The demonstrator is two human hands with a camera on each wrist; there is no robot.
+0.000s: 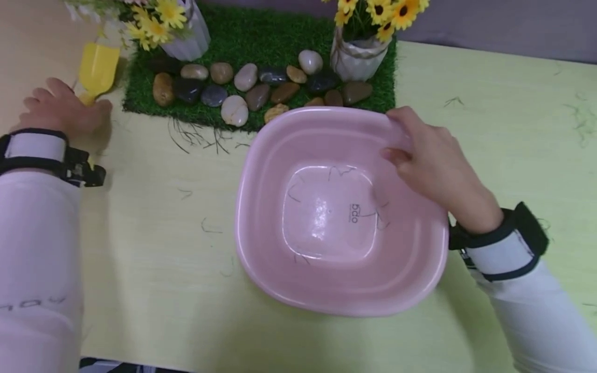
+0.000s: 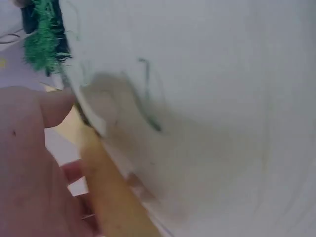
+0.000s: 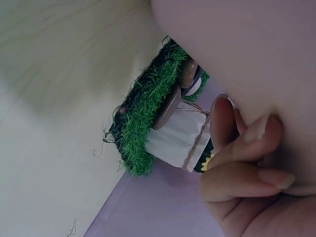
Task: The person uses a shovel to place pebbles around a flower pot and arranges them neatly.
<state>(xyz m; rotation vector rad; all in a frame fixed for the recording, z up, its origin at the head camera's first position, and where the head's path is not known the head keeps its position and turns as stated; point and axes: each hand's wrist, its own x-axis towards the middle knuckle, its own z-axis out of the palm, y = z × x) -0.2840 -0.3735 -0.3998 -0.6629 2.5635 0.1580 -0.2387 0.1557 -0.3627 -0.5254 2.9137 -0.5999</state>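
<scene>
A pink plastic basin (image 1: 340, 290) stands in the middle of the table. My right hand (image 1: 438, 160) grips its far right rim, thumb inside and fingers over the outer side; in the right wrist view the curled fingers (image 3: 247, 177) lie against the pink wall. At the far left is a yellow toy shovel (image 1: 99, 67), its blade pointing away from me. My left hand (image 1: 62, 109) is spread over the shovel's handle, fingers reaching to the left and thumb to the right. The left wrist view shows the yellow handle (image 2: 111, 187) running alongside the palm.
Behind the basin lies an artificial grass mat (image 1: 261, 41) with several smooth stones (image 1: 235, 110). Two white vases, a left one (image 1: 188, 39) and a right one (image 1: 356, 57), hold yellow flowers. Loose grass strands (image 1: 205, 137) are scattered over the table and inside the basin.
</scene>
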